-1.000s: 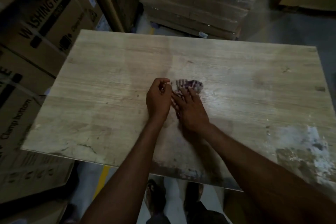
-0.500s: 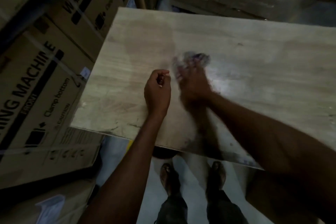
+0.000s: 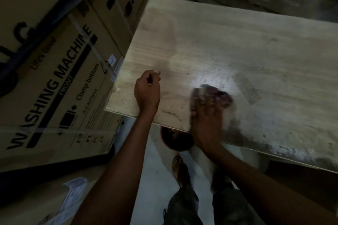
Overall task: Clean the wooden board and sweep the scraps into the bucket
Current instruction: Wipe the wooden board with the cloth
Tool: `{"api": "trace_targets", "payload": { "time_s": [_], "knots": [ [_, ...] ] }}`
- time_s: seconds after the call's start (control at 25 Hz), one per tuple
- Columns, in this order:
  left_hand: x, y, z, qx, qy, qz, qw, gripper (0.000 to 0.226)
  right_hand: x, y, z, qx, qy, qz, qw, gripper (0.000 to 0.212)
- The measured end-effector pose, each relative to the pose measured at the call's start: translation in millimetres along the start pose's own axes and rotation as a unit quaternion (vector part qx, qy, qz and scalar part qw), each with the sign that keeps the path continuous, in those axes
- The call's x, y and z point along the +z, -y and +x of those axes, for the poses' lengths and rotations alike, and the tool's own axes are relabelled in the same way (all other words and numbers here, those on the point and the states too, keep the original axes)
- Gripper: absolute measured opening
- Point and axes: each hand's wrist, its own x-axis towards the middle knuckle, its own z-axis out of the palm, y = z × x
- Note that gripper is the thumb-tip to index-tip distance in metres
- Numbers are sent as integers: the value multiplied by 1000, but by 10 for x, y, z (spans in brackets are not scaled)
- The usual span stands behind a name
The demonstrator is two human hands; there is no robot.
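**A:** where are the board (image 3: 237,42) and bucket (image 3: 175,139)?

**B:** board sits right of the boxes (image 3: 54,82), bucket's on the floor under its near edge. right hand (image 3: 206,117) lies flat on the rag (image 3: 222,95) there, blurry. left hand (image 3: 147,91) rests curled on the board, can't tell if it's holding anything.

Dim indoor view with a single pale pool of light on the table.

The brightest spot is a soft glare on the wooden board (image 3: 256,47), just beyond the right grip (image 3: 206,115) and to the right of the left grip (image 3: 147,91). Motion blur smears the right grip and the cloth (image 3: 224,95) under its fingers; the left grip is sharper. A grey shadow lies on the board beyond the left grip. Nearer than both grips, the floor (image 3: 155,179) sinks into near darkness. The cartons (image 3: 54,82) left of the left grip are murky, and their edges bow with wide-angle distortion.
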Motion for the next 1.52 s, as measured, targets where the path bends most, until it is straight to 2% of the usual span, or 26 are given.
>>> {"api": "trace_targets", "payload": {
  "time_s": [0.08, 0.12, 0.16, 0.2, 0.24, 0.28, 0.32, 0.36, 0.4, 0.44, 0.56, 0.64, 0.72, 0.8, 0.84, 0.96, 1.0, 1.08, 1.12, 1.16, 1.2, 1.24, 1.32, 1.36, 1.44, 1.52],
  "knots": [
    [-116, 69, -10, -20, -26, -10, 999, 26, 285, 814, 99, -153, 51, 109, 981, 60],
    [-155, 86, -4, -23, -32, -17, 999, 26, 462, 1206, 169, -227, 62, 200, 951, 50],
    [-177, 94, 9, -19, -33, -26, 999, 26, 712, 1347, 239, -225, 120, 349, 902, 38],
    [-189, 89, 24, -11, -30, -32, 999, 26, 939, 1475, 357, -232, 183, 499, 815, 33],
    [-204, 80, 31, -1, -26, -30, 999, 26, 971, 1483, 396, -272, 230, 550, 755, 36],
    [-217, 63, 31, 9, -21, -24, 999, 26, 859, 1288, 337, -311, 155, 447, 824, 36],
    [-217, 49, 36, 18, -16, -17, 1000, 26, 577, 976, 260, -360, 24, 236, 902, 38],
    [-199, 40, 37, 24, -13, -12, 1000, 26, 310, 602, 155, -429, 11, 100, 898, 50],
    [-156, 44, 28, 26, -12, -6, 1000, 26, 34, 218, 79, -398, 40, 43, 916, 65],
    [-84, 35, 0, 28, -5, 0, 1000, 27, -144, -250, 21, -340, -8, 1, 940, 77],
    [296, -39, -157, 30, 48, 12, 998, 34, -498, -1634, -67, -144, 23, -69, 987, 98],
    [622, -123, -284, 39, 100, 45, 993, 37, -617, -2289, 102, -43, 14, -62, 997, 82],
    [977, -186, -443, 83, 207, 134, 966, 44, -754, -2329, 282, 32, 18, -16, 999, 73],
    [1249, -140, -647, 151, 306, 273, 899, 54, -574, -1869, 235, 29, 8, -12, 999, 76],
    [1321, -95, -733, 176, 321, 309, 878, 55, -463, -1572, 92, -39, 29, -12, 999, 77],
    [1321, -71, -733, 201, 296, 295, 886, 48, -379, -1405, -254, -271, 55, -15, 961, 71],
    [1315, -79, -688, 204, 291, 287, 889, 46, -421, -1600, -139, -259, 37, -20, 965, 73],
    [1314, -102, -613, 212, 290, 313, 879, 46, -519, -1930, 181, -44, 16, 8, 999, 71],
    [1333, -112, -612, 217, 288, 334, 871, 48, -560, -1964, 257, 72, 9, 38, 997, 68],
    [1364, -126, -647, 215, 283, 350, 867, 50, -549, -1891, 216, 122, 8, 72, 990, 67],
    [1407, -138, -716, 208, 275, 363, 865, 52, -503, -1767, 72, 94, 2, 88, 992, 70],
    [1461, -143, -805, 194, 266, 373, 867, 53, -437, -1629, -175, 3, 13, 78, 997, 75],
    [1594, -159, -997, 159, 240, 373, 882, 54, -469, -1516, -707, -191, 30, 88, 977, 82],
    [1645, -187, -1063, 146, 224, 365, 892, 54, -505, -1585, -864, -214, 43, 108, 970, 85],
    [1770, -293, -1114, 164, 205, 349, 900, 51, -625, -1863, -875, -122, 24, 181, 976, 86],
    [1992, -476, -1144, 233, 217, 347, 882, 52, -899, -2186, -534, 3, -40, 232, 972, 76]
  ]
}}
